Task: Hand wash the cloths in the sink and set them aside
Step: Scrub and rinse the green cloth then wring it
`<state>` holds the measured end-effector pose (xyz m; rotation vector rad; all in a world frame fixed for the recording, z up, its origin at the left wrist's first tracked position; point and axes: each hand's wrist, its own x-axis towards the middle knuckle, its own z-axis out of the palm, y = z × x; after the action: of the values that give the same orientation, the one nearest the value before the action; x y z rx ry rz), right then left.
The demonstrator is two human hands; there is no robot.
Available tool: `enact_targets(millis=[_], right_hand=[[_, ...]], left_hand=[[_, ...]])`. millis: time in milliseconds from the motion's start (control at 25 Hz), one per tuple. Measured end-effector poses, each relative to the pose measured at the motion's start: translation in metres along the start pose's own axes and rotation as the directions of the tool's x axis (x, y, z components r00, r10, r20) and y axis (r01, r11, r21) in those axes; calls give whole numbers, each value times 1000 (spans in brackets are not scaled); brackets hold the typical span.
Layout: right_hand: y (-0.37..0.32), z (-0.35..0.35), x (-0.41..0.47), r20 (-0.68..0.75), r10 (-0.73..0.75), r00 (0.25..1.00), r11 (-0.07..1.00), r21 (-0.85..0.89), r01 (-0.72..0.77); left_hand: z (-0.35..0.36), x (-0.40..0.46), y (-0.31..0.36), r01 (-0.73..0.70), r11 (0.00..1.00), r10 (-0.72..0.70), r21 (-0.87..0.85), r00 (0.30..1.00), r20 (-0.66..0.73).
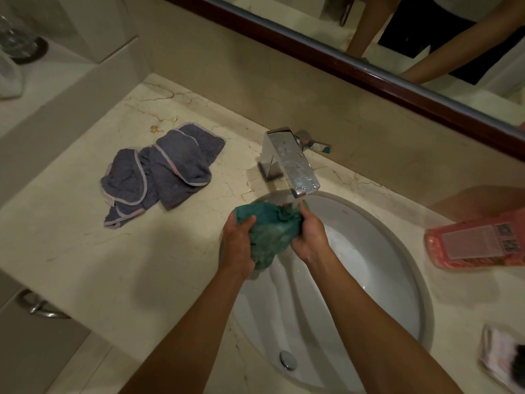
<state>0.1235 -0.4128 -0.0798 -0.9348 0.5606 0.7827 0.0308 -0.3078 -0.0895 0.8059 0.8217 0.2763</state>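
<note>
One head-worn camera looks steeply down from close above the sink (397,280), facing the wall mirror (369,38); both forearms reach in from its lower edge

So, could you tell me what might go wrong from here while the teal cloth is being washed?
The teal cloth, bunched in the left hand and right hand, sits over the sink rim, so water may drip onto the counter. Splashes could reach the grey cloths lying nearby.

beige marble counter (85,251) | wood-framed mirror (397,38) | dim warm light
</note>
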Motion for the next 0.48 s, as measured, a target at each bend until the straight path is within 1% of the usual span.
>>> enact_targets(millis=[40,120,240,280,400,480], right_hand=[[0,-1,-1,-10,-42,999,999,2,42],[1,-1,-1,-55,-97,994,994,-65,93],[2,7,3,-233,-135,963,967,-242,77],[2,9,5,-260,-135,956,962,-267,63],[0,14,3,-302,-105,948,974,-224,37],[-2,10,2,-284,-38,958,989,-146,-4]], left_hand=[[1,0,1,6,1000,-6,-3,1000,-6],[3,0,3,11,1000,-10,16,1000,-13],[7,-2,1,-8,999,8,47,1000,-3],[10,-3,0,-8,999,8,46,1000,-8],[15,-2,-2,-23,995,23,95,1000,-4],[18,-3,-6,-30,991,28,131,999,22]])
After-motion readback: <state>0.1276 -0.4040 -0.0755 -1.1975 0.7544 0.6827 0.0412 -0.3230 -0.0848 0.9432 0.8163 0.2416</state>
